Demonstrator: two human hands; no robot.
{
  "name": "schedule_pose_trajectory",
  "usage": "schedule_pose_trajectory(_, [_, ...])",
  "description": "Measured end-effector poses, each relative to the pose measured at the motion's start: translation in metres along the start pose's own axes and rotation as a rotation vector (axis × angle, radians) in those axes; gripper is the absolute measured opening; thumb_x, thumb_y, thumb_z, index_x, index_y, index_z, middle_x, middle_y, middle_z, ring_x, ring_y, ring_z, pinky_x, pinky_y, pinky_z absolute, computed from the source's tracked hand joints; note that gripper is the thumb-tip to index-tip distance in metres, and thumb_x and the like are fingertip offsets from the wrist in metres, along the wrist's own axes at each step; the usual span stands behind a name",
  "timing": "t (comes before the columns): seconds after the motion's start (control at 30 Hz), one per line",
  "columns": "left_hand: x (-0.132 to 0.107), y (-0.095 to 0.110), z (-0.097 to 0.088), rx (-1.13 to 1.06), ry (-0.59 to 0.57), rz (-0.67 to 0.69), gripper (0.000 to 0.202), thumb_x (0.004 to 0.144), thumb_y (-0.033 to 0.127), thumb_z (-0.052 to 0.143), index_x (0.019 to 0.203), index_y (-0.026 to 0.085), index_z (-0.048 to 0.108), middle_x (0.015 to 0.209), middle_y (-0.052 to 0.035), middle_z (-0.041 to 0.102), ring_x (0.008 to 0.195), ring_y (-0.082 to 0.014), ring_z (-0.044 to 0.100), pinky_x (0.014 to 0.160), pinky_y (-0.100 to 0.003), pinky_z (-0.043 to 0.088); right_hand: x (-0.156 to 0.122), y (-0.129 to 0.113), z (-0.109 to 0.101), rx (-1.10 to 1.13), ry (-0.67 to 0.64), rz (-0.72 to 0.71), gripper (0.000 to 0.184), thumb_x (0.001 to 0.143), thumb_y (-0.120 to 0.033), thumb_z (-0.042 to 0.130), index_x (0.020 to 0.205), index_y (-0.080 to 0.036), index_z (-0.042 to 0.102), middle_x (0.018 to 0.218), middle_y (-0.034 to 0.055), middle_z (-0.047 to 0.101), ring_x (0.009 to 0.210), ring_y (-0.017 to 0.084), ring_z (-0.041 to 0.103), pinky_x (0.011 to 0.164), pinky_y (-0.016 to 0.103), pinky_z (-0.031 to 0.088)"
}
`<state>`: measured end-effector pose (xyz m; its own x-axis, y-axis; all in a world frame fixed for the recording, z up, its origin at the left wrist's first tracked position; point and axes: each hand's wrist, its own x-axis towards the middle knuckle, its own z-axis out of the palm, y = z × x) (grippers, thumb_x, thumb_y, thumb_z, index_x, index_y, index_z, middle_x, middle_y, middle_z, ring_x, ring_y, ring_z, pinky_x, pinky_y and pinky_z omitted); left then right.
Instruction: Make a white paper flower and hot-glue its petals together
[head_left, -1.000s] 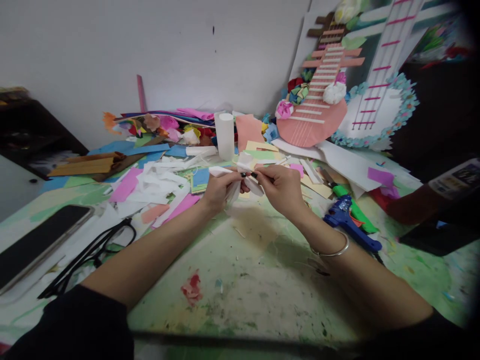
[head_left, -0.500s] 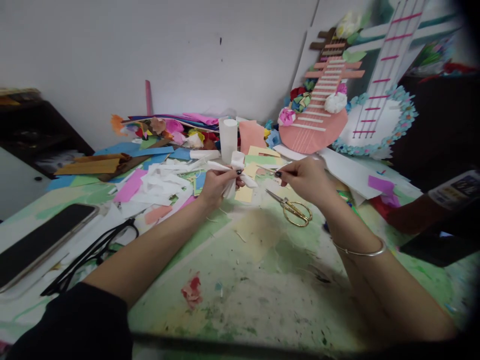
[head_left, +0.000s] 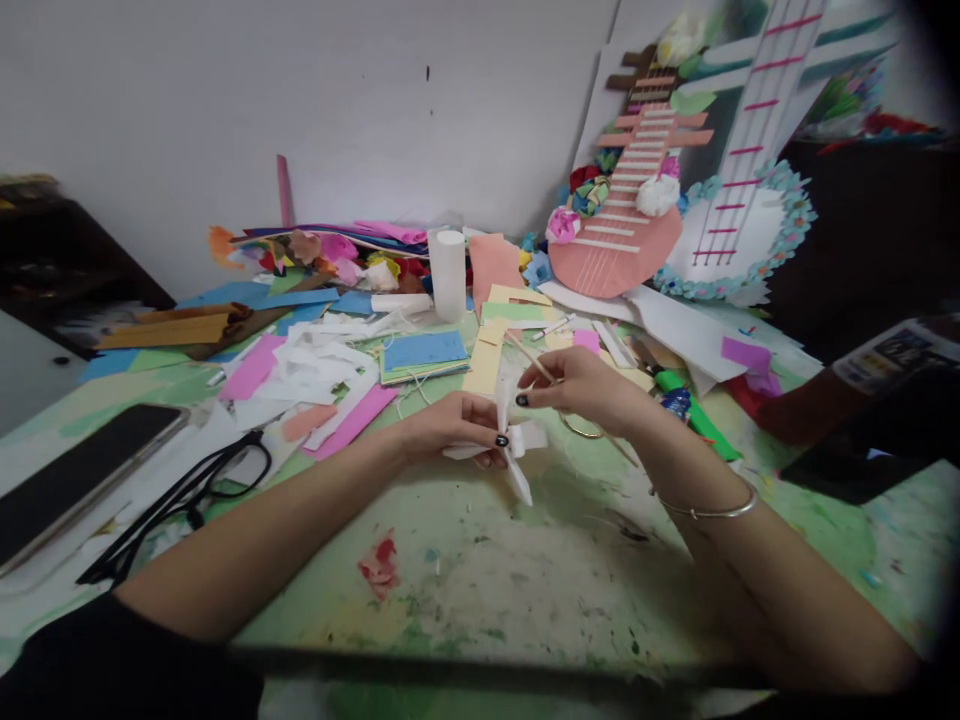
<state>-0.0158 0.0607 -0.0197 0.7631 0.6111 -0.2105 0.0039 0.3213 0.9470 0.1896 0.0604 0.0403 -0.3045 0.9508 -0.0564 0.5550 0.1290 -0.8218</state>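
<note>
Tabletop (head_left: 465, 560): open toward near edge (head_left: 450, 655) | left hand (head_left: 450, 425) pinching white paper (head_left: 531, 436) | right hand (head_left: 583, 388) gripping thin stick (head_left: 529, 354)

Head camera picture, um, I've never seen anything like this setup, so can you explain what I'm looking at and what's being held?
There is no machine here: these are a person's two bare hands. The picture comes from one camera worn on that person's head, looking forward and down.

The left hand holds a piece of folded white paper. The right hand holds a thin stick; its fingertips are close to the paper, but I can't tell whether they touch it.

On the paint-stained table, a phone and glasses lie at the left. Beyond the hands are a blue sheet and an upright white roll. A pink paper instrument leans at the back right.
</note>
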Motion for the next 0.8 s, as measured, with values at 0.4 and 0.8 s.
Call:
schedule_pose_trajectory(0.4, [-0.013,-0.007,0.013,0.039,0.165,0.003,0.019,0.068,0.022,0.075,0.085,0.012,0.073,0.08,-0.0092,0.072,0.066,-0.0135,0.065,0.062,-0.022,0.051,-0.013,0.03,0.031,0.432,-0.093,0.108,0.026,0.059,-0.032,0.078,0.067,-0.015,0.061,0.053,-0.0051,0.052,0.042,0.003,0.035,0.04,0.02,0.021])
schedule_pose_trajectory(0.8, [-0.01,-0.012,0.022,0.125,0.5,0.138,0.022,0.062,0.023,0.081,0.07,0.012,0.064,0.067,-0.0045,0.07,0.062,-0.0138,0.067,0.058,-0.021,0.051,-0.013,0.034,0.042,0.454,-0.007,0.121,0.027,0.056,-0.026,0.079,0.075,-0.016,0.063,0.062,-0.0018,0.062,0.05,0.008,0.05,0.047,0.021,0.034])
